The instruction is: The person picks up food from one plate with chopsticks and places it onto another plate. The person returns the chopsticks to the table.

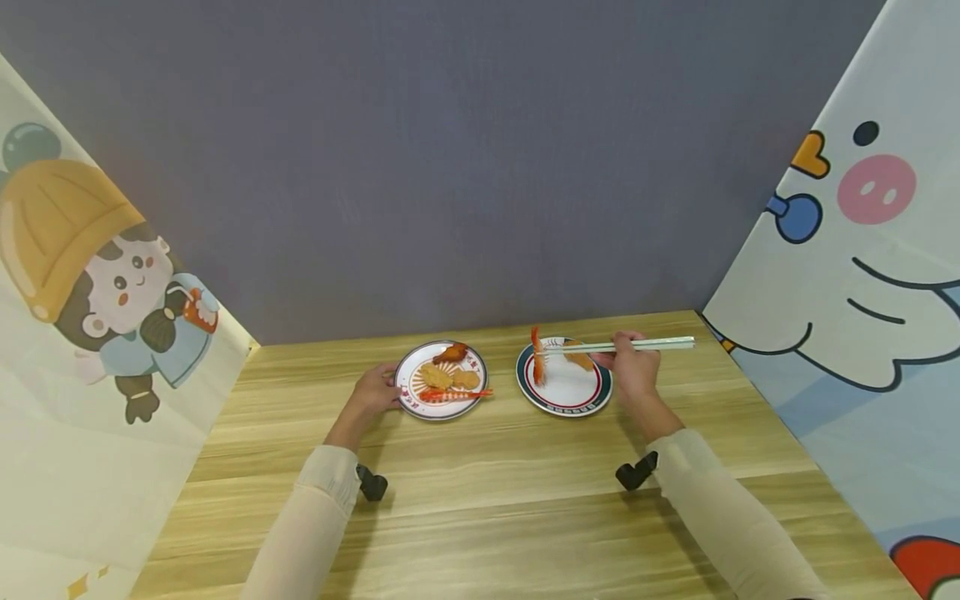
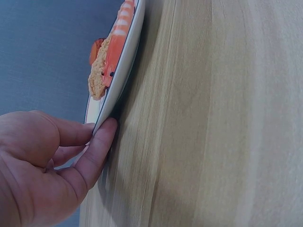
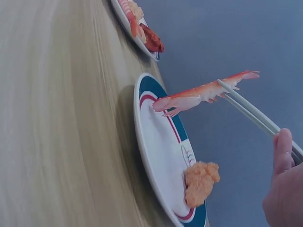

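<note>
My right hand (image 1: 633,371) holds a pair of pale green chopsticks (image 1: 652,343). Their tips pinch a shrimp (image 3: 201,93), raised over the left side of a plate with a dark teal and red rim (image 3: 142,123). On that plate lies a fried chicken piece (image 3: 200,182). My left hand (image 1: 375,390) pinches the left edge of a second plate (image 1: 408,400) between thumb and fingers. This plate bears another shrimp (image 2: 116,52), breaded fried pieces (image 1: 438,377) and a reddish-brown glazed piece (image 1: 452,353).
Both plates are on a wood-grain table (image 1: 480,500), near its back edge. A grey wall panel (image 1: 450,167) rises behind. Cartoon-printed panels flank the table, a capped child (image 1: 112,283) at left and a pink-nosed figure (image 1: 877,250) at right.
</note>
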Demonstrator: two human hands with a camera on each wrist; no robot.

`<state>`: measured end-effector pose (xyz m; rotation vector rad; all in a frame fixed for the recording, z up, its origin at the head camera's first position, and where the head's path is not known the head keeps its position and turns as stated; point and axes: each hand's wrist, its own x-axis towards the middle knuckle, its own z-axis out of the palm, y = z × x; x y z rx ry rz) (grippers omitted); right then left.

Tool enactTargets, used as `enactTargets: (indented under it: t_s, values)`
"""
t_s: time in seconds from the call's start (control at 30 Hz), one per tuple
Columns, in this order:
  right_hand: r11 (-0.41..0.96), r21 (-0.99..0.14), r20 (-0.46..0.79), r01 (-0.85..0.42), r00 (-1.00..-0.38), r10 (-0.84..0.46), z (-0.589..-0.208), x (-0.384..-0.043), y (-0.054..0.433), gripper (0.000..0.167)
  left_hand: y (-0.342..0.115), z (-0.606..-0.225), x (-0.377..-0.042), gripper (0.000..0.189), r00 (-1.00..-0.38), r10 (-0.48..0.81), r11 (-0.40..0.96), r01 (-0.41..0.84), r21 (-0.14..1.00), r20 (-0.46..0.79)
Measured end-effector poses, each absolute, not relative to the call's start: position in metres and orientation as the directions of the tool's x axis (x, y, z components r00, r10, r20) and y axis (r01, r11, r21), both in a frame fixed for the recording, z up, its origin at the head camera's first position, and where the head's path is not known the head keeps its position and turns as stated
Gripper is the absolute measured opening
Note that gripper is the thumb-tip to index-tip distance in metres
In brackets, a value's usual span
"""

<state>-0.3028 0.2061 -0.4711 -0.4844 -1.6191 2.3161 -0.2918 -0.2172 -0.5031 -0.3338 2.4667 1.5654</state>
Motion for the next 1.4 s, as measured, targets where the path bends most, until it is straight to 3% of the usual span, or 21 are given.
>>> enactTargets:
  t_s: [0.67,1.4]
  values:
    - [-0.372,-0.928,-0.113,-0.034,-0.923,0.367,-0.462,-0.314,0.162,0.009,-0.219,-0.505,-0.29,0.057,-0.959,-0.078,0.387,-0.281,0.879,-0.272]
    - [-0.307,-0.952,-0.085,-0.011,-0.951,0.297,-0.461,-0.321,0.112,0.013,-0.218,-0.504,-0.291,0.058,-0.957,-0.073,0.389,-0.287,0.875,-0.282]
